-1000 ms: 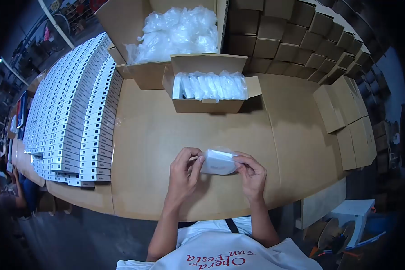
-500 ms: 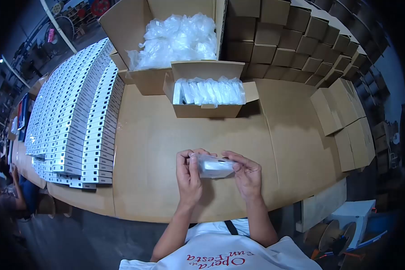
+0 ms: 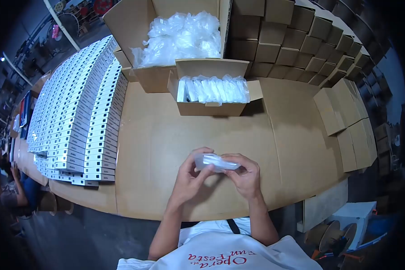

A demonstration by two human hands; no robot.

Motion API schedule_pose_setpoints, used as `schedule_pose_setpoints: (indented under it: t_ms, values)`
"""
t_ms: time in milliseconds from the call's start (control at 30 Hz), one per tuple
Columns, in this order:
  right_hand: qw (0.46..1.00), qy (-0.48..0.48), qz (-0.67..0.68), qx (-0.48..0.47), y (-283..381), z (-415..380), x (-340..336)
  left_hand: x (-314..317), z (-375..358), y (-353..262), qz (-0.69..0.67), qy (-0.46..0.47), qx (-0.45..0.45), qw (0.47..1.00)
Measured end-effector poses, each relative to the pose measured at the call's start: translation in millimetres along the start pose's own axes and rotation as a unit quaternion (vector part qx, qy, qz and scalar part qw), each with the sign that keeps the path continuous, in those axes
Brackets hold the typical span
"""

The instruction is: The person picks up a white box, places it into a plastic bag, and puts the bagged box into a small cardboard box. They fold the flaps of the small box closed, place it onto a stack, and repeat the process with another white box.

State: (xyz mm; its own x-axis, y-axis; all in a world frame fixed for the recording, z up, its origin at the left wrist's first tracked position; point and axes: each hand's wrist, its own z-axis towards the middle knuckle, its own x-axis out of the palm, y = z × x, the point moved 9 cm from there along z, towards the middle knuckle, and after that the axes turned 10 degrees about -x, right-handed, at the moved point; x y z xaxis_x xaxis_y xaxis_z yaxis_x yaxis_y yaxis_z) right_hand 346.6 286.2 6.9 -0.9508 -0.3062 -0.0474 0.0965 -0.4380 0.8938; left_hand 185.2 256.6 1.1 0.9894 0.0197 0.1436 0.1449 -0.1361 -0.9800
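Between my two hands, above the near part of the table, is a small white package in a clear plastic bag (image 3: 217, 162). My left hand (image 3: 192, 173) grips its left end, the thumb pressed on the near side. My right hand (image 3: 244, 173) pinches its right end with thumb and fingers. What lies inside the wrapping I cannot make out. Beyond my hands stands an open cardboard box (image 3: 211, 109) holding a row of similar bagged packages (image 3: 216, 90).
A large open carton (image 3: 155, 81) behind it is heaped with clear plastic bags (image 3: 184, 38). Tall stacks of white boxes (image 3: 72, 112) fill the left side of the table (image 3: 157, 130). Brown cartons (image 3: 285, 36) are piled at the back right, others (image 3: 346, 117) at the right edge. Another person (image 3: 15, 189) sits far left.
Both hands have turned the bagged package so that it looks narrower and tilted. My left thumb has moved onto its near side. The view has shifted slightly.
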Motion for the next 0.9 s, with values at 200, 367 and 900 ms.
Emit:
schedule_pose_setpoints:
  t_ms: [200,367,900]
  values:
    - [0.996,0.051,-0.068,-0.011,12.3,10.1,0.7,-19.4,-5.5,28.0,-0.106,-0.101,-0.042,0.988]
    - [0.988,-0.115,0.099,0.027,1.0,7.3,-35.0,-34.4,-6.1,30.7,-0.111,-0.158,-0.095,0.977]
    - [0.987,0.11,-0.114,-0.005,12.9,19.6,14.2,-40.2,-5.1,36.1,-0.073,-0.173,-0.077,0.979]
